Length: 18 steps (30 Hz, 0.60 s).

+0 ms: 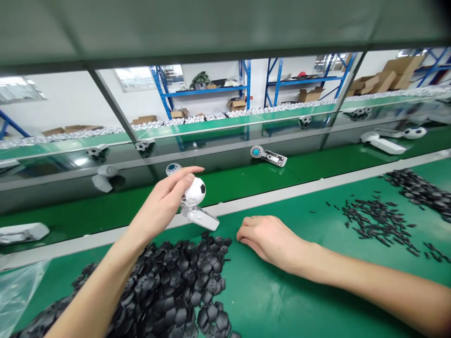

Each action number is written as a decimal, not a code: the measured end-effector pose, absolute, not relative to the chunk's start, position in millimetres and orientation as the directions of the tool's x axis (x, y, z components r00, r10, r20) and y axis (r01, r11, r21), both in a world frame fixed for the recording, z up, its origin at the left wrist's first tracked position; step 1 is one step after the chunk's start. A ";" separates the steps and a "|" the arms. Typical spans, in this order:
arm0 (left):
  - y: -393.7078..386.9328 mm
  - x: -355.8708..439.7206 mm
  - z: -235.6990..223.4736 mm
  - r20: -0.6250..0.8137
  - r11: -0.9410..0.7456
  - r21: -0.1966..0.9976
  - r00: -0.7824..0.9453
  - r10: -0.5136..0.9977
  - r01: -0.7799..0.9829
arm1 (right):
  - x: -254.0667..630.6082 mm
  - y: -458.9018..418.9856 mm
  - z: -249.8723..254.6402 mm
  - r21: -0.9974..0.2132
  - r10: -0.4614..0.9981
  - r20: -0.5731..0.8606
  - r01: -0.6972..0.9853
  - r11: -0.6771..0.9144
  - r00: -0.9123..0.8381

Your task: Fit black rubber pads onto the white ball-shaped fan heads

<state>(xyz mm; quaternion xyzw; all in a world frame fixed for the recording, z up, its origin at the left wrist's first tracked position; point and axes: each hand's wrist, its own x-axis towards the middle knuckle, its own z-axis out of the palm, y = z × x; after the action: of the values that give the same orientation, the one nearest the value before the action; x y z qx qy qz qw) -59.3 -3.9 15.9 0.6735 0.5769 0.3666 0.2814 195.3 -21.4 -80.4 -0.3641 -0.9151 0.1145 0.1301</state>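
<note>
My left hand [164, 204] grips a small white soccer-ball device [195, 191], its thumb and fingers around the round head with black patches. The device's white handle [202, 218] points down to the right, over the edge of the green work surface. Just below lies a big pile of black, roughly five-sided plastic pieces [172, 281]. My right hand [269, 239] rests low over the green surface, right of that pile. Its fingers are curled and pressed together; anything between them is hidden.
Beyond a pale rail, a green conveyor belt [232, 180] carries similar devices, one with an exposed circuit board [276, 158]. Small black slender parts [378, 218] lie scattered at right, beside another black pile [423, 190]. A clear plastic bag [21, 291] lies at left. An overhead panel [225, 28] spans the top.
</note>
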 end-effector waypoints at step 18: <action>-13.2 -55.7 27.5 0.315 -0.067 0.342 -0.047 0.948 0.937 | 191.4 -23.7 -81.3 -0.340 0.719 0.151 0.648 0.682 -0.678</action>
<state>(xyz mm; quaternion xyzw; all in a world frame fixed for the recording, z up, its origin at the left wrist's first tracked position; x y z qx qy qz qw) -55.7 -13.2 27.5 0.6900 0.6830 0.2393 0.0109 191.4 -23.7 -81.3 -0.3769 -0.9067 0.1302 0.1372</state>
